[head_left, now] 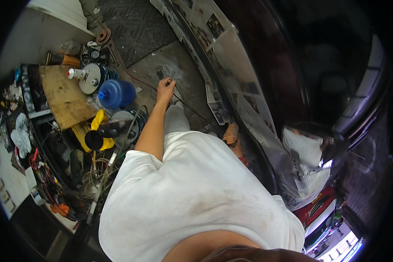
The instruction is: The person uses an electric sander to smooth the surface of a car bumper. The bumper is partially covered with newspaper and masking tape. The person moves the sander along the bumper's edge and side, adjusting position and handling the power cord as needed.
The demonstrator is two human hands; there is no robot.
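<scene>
My left hand (165, 89) reaches forward past my leg, over the grey floor. Its fingers are curled together at the tips; anything small between them is too hard to make out. A thin red hose (137, 79) runs along the floor and passes behind this hand, where I cannot tell whether they touch. To the right of the hand stands the side of a dark car (196, 54), with printed paper sheets (238, 61) masking it. My right hand does not show; my white shirt (196, 183) fills the lower middle.
At the left are a blue water jug (120, 93), a round-lidded drum (90, 78) with a white bottle (75, 74), a brown board (65, 98) and a yellow container (79, 136). Parts and cables crowd beyond. An orange-brown object (230, 133) of unclear kind sits by the car.
</scene>
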